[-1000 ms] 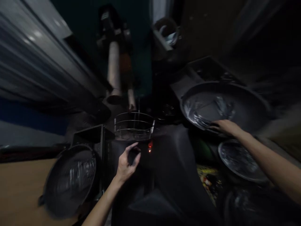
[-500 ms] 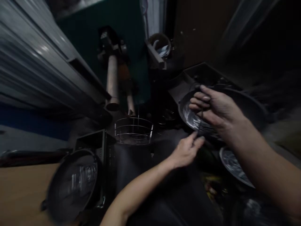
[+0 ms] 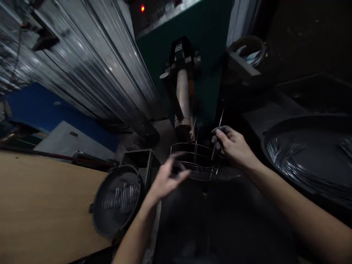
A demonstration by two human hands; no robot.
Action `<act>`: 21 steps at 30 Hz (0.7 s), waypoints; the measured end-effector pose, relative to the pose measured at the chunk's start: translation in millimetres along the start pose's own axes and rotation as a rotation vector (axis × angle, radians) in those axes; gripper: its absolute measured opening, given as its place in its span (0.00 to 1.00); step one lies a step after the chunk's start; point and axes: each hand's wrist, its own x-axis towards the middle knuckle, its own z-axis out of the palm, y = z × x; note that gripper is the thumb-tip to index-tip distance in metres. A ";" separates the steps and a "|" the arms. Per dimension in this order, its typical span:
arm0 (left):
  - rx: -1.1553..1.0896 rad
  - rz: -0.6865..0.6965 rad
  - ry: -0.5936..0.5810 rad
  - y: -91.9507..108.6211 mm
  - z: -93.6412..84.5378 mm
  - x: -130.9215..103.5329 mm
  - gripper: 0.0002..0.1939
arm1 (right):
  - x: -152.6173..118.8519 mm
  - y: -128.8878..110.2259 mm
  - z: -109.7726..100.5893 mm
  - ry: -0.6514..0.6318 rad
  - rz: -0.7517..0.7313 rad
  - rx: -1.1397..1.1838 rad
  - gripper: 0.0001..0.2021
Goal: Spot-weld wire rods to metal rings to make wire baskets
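Observation:
A curved wire frame with several thin bars lies in front of the green machine, under its pale cylinder. My right hand pinches a thin metal rod that stands nearly upright at the frame's right side. Beside the frame's left end is my left hand, slightly blurred, with thumb and fingers apart and nothing seen between them. Dark smudges show on the fingers of both hands.
A black basin of curved wires lies at the right. At the left a round pan holds short metal pieces, near a dark crate and a wooden board. A round container sits behind at the upper right.
The view has swung right-to-left, so the machine shows further right. My hands have come away from the right basin to the wire frame and parted; my left hand has opened.

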 end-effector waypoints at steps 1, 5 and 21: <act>0.067 0.064 0.084 -9.7 -14.1 4.2 0.33 | 12.9 2.1 4.0 0.007 0.032 0.047 0.17; 0.294 0.288 0.098 -55.1 -24.3 41.2 0.48 | 46.0 14.0 16.8 0.000 0.142 0.150 0.17; -0.179 0.444 0.373 -116.6 8.7 65.9 0.42 | 56.6 20.6 48.3 -0.068 0.066 0.109 0.22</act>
